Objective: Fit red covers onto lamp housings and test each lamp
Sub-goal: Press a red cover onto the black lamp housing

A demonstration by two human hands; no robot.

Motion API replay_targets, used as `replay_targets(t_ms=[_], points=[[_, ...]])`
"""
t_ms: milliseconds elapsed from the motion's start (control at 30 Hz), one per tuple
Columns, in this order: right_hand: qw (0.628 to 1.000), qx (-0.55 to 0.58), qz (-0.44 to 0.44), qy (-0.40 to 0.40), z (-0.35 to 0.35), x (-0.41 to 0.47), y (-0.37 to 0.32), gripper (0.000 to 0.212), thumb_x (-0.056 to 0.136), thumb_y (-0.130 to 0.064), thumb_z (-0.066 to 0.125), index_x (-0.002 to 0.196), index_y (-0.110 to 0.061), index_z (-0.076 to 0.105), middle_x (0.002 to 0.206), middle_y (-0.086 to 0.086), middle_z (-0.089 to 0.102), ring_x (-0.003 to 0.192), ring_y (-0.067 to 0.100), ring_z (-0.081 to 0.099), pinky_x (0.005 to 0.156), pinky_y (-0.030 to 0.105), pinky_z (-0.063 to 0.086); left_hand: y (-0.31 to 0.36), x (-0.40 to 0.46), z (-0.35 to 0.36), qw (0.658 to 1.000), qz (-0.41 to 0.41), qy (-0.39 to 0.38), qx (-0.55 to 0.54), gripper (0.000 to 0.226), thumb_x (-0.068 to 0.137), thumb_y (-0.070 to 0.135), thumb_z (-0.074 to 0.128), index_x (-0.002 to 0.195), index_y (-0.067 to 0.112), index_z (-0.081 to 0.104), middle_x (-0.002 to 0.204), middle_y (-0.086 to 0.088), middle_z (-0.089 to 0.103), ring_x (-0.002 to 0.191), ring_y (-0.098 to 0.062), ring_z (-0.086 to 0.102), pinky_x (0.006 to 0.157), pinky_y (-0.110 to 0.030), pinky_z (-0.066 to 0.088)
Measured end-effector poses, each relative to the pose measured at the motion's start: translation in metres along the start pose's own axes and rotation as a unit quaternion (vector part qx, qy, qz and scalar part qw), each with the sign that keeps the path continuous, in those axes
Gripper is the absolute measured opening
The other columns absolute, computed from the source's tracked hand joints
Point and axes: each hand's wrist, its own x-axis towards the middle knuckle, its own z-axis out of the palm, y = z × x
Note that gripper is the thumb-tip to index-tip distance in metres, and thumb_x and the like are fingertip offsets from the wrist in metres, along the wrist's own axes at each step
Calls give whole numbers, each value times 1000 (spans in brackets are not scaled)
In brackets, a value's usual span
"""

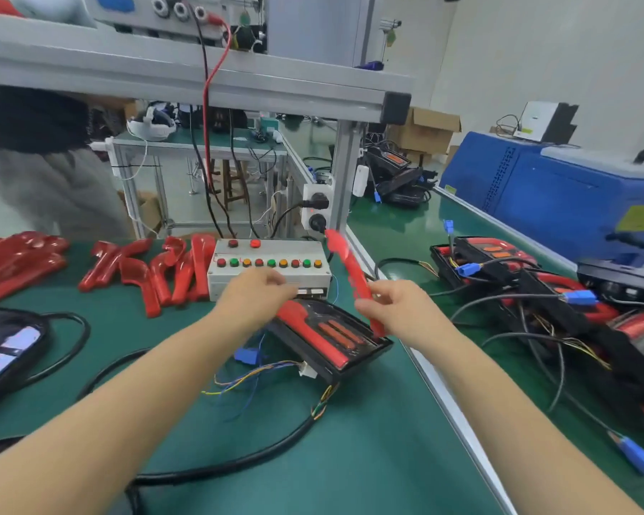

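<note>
Bench: a green mat (350, 459) covers the worktop, with an aluminium rail along its right edge and a second green surface beyond it.
Frame: a grey aluminium shelf (201, 76) spans overhead on a post at the bench's far right corner.
Blue machine: a large blue housing (543, 195) sits at the far right.
Finished pile: black lamp units with red lenses and blue connectors (517, 276) lie tangled in cables right of the rail.
Loose covers: glossy red covers (153, 273) lie heaped at the far left of the mat, beside the test box.
Test box: a grey box (268, 269) with rows of red, green and amber buttons stands at the mat's far edge.
Lamp housing: a black housing (331, 340) lies tilted just in front of the box, one red cover already seated in it, coloured wires trailing from its near end.
Open room: bare mat lies near the person, crossed by a black cable (238, 466).
Left hand: the left hand (253, 295) hovers, fingers curled, at the housing's far end; whether it grips anything cannot be told.
Right hand: the right hand (391, 306) pinches a long red cover (350, 269), blurred, slanting above the housing's right side.
</note>
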Motion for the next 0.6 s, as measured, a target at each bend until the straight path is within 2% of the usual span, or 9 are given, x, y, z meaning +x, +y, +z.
replay_targets(t_ms=[67, 133, 200, 233, 300, 400, 500, 533, 600], points=[[987, -158, -18, -3, -5, 3, 11, 17, 87, -23, 67, 102, -18, 71, 72, 1, 59, 67, 18, 53, 70, 32, 46, -9, 11, 3, 993, -97, -41, -44, 17, 90, 31, 60, 94, 14, 60, 100, -6, 56, 79, -22, 53, 70, -32, 48], [976, -216, -13, -5, -6, 5, 18, 22, 86, -27, 68, 108, -24, 70, 72, -4, 57, 73, 17, 54, 66, 29, 40, -12, 19, 7, 981, -157, -59, -101, 18, 92, 26, 57, 97, 9, 55, 103, -10, 52, 77, -24, 52, 68, -36, 48], [966, -259, -14, -6, -4, 9, 24, 27, 86, -29, 68, 113, -27, 70, 73, -9, 54, 79, 17, 55, 66, 26, 35, -16, 26, 8, 970, -190, -54, -143, 10, 94, 18, 53, 91, 8, 52, 95, -10, 52, 71, -25, 52, 71, -40, 46], [963, -270, -17, -8, -3, 10, 27, 28, 86, -30, 68, 114, -28, 69, 77, -9, 53, 82, 17, 54, 67, 26, 34, -19, 28, 9, 963, -208, -67, -156, 8, 95, 15, 50, 95, 7, 50, 94, -12, 54, 72, -26, 54, 72, -41, 46], [968, -249, -28, -24, 0, 12, 31, 29, 87, -29, 68, 116, -29, 70, 79, -9, 54, 80, 14, 52, 67, 25, 34, -24, 30, 9, 947, -236, -98, -195, 10, 95, 9, 43, 102, 4, 47, 92, -17, 57, 75, -30, 57, 70, -42, 46], [975, -212, -49, -52, 3, 11, 29, 27, 86, -28, 69, 113, -30, 72, 67, -11, 54, 64, 6, 48, 60, 23, 35, -25, 29, 11, 930, -239, -78, -267, 13, 87, -7, 34, 85, 3, 42, 75, -15, 52, 63, -28, 56, 57, -42, 48], [980, -172, -75, -65, -1, 10, 28, 23, 87, -29, 68, 109, -30, 73, 65, -3, 56, 57, 7, 44, 58, 25, 34, -25, 31, 11, 919, -242, -61, -307, 19, 78, -9, 25, 75, 6, 35, 70, -12, 47, 55, -28, 53, 51, -43, 48], [981, -159, -82, -72, -2, 9, 27, 23, 88, -28, 68, 110, -31, 73, 67, -1, 56, 58, 7, 44, 60, 26, 36, -23, 30, 11, 911, -245, -65, -324, 16, 77, -7, 27, 76, 7, 36, 68, -12, 48, 51, -27, 54, 49, -39, 50], [980, -156, -88, -89, 0, 6, 26, 26, 89, -28, 67, 115, -32, 70, 71, -2, 57, 63, 9, 48, 65, 29, 40, -16, 28, 13, 900, -255, -83, -343, 3, 84, 6, 46, 87, 5, 47, 63, -13, 60, 44, -26, 59, 47, -34, 53]])
